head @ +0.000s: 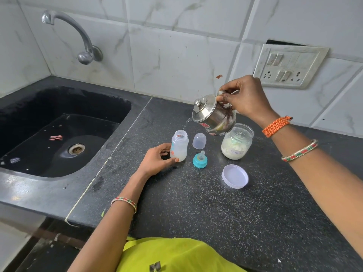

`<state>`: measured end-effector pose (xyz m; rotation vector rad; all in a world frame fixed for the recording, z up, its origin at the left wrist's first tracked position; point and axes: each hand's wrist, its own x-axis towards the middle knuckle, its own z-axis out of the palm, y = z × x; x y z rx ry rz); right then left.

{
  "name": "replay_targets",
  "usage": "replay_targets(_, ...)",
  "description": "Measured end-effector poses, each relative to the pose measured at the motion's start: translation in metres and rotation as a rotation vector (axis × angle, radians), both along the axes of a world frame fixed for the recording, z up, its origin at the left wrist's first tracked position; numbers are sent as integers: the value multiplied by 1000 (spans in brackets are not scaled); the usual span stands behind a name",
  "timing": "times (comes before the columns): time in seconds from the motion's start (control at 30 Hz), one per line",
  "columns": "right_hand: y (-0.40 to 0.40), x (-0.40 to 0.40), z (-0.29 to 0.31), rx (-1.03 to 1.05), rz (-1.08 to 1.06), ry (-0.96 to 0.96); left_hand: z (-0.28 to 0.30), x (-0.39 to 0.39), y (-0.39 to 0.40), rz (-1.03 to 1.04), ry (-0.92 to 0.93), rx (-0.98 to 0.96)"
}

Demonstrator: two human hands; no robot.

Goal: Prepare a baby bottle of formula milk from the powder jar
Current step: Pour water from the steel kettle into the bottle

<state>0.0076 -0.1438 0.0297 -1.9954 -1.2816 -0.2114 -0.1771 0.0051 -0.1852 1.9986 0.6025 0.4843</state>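
A small clear baby bottle (179, 146) stands uncapped on the black counter (196, 203), with white liquid in its bottom. My left hand (157, 159) grips its lower left side. My right hand (245, 99) holds a steel kettle (213, 114) by the handle, tilted left above the bottle. A thin stream of water (186, 124) runs from the spout into the bottle's mouth. The open powder jar (236, 142) stands just right of the kettle, holding white powder and a scoop. The teal teat ring (200, 159) and clear cap (199, 140) sit between bottle and jar.
The jar's white lid (235, 176) lies upside down in front of the jar. A black sink (59, 132) with a drain fills the left, under a wall tap (78, 36). A switch board (288, 67) hangs on the tiled wall behind.
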Motion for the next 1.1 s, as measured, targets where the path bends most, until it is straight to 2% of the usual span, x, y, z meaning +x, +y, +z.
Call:
replay_targets(0.43,2,-2,-4,-12,-11,27,0,0,0,6,1,0)
replay_targets(1.1,6,-18,-5,-109,-13,-135,-1,1,1,2,-15,7)
